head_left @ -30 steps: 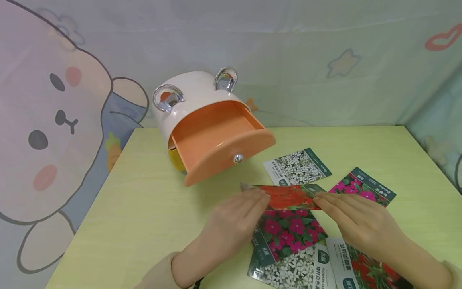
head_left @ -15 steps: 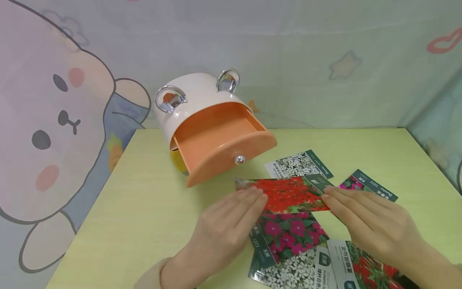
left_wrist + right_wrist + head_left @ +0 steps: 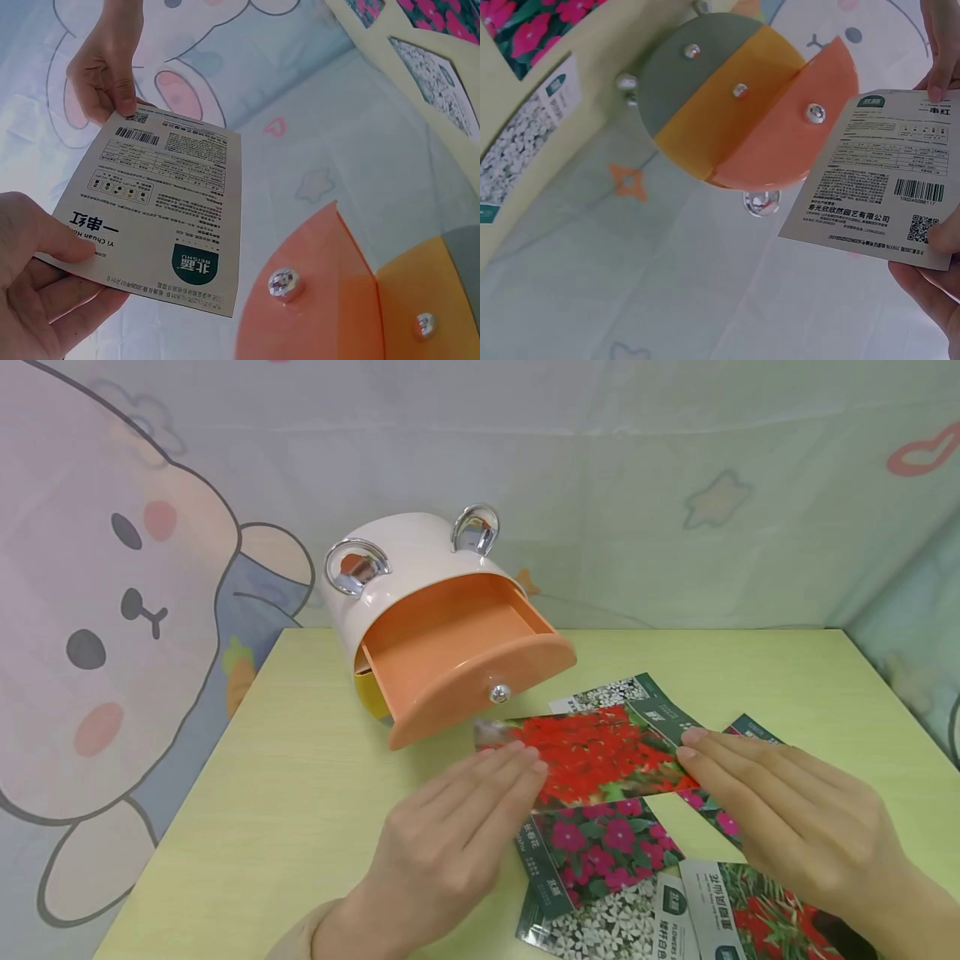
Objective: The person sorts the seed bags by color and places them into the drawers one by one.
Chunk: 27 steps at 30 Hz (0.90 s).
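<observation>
A seed packet (image 3: 592, 756) with a photo of red flowers is held level above the table by both hands. My left hand (image 3: 450, 852) pinches its left end, fingers over the picture side. My right hand (image 3: 810, 827) pinches the right end. Both wrist views show the packet's white printed back (image 3: 169, 169), with a thumb pressing against it from each hand. Beyond the packet stands a white round drawer box (image 3: 408, 543) with chrome ears. Its orange drawer (image 3: 480, 672) is pulled out, and nothing shows inside it.
Under the held packet lies a pink-flower packet (image 3: 611, 852), overlapping a white-flower packet (image 3: 600, 918). A red-flower packet (image 3: 765, 902) lies at the front right. Another white-flower packet (image 3: 611, 695) sits behind, and a pink-flower packet (image 3: 727, 822) is partly under my right hand.
Both hands have tilted the red-flower packet so that more of its picture side faces the head camera. The hands have moved slightly apart. The box and drawer stay put.
</observation>
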Each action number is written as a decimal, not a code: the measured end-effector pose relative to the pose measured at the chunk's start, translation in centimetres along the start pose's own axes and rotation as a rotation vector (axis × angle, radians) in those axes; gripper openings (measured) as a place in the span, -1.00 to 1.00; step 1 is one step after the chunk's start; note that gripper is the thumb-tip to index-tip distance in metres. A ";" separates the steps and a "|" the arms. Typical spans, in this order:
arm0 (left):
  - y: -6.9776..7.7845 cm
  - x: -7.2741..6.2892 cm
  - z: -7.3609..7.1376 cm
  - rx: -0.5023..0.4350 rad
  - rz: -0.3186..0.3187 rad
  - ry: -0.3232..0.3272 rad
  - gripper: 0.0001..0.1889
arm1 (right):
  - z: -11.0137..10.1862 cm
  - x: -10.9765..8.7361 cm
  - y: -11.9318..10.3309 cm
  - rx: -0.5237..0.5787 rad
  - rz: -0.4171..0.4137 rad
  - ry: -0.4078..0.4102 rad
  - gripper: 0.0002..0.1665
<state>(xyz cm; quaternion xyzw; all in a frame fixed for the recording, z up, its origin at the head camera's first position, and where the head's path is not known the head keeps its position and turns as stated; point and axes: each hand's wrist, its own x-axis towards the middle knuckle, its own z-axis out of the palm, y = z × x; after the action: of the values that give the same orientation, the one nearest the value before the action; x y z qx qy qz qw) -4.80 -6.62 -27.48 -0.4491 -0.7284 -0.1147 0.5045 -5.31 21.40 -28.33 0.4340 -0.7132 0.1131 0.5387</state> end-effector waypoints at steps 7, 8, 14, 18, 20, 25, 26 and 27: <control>-0.5 0.6 -1.0 -0.001 -0.021 0.017 -0.74 | 0.5 1.2 0.5 0.008 -0.027 0.050 -0.72; -0.6 0.7 -1.1 0.000 -0.024 0.026 -0.74 | 0.6 1.4 0.6 0.010 -0.032 0.060 -0.73; -1.0 1.0 -1.5 0.040 -0.044 0.062 -0.76 | 1.3 2.7 0.9 0.034 -0.020 0.111 -0.71; -1.2 1.0 -1.7 0.056 -0.084 0.038 -0.75 | 2.2 3.4 1.5 0.079 0.001 0.151 -0.62; -1.3 1.0 -1.8 0.063 -0.099 0.032 -0.76 | 2.7 3.6 1.8 0.102 0.006 0.172 -0.62; -1.8 1.1 -1.7 0.093 -0.095 0.066 -0.77 | 3.6 4.0 2.2 0.147 0.025 0.184 -0.66; -1.9 1.2 -1.7 0.099 -0.093 0.074 -0.77 | 3.7 4.1 2.2 0.155 0.034 0.180 -0.66; -2.0 1.1 -1.6 0.102 -0.094 0.075 -0.77 | 3.8 4.2 2.1 0.159 0.042 0.172 -0.67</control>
<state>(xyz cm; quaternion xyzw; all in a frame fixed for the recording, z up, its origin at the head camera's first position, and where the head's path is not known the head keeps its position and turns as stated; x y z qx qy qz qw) -5.44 -8.20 -25.17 -0.3835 -0.7342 -0.1176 0.5477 -9.63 18.21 -25.56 0.4492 -0.6620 0.2175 0.5592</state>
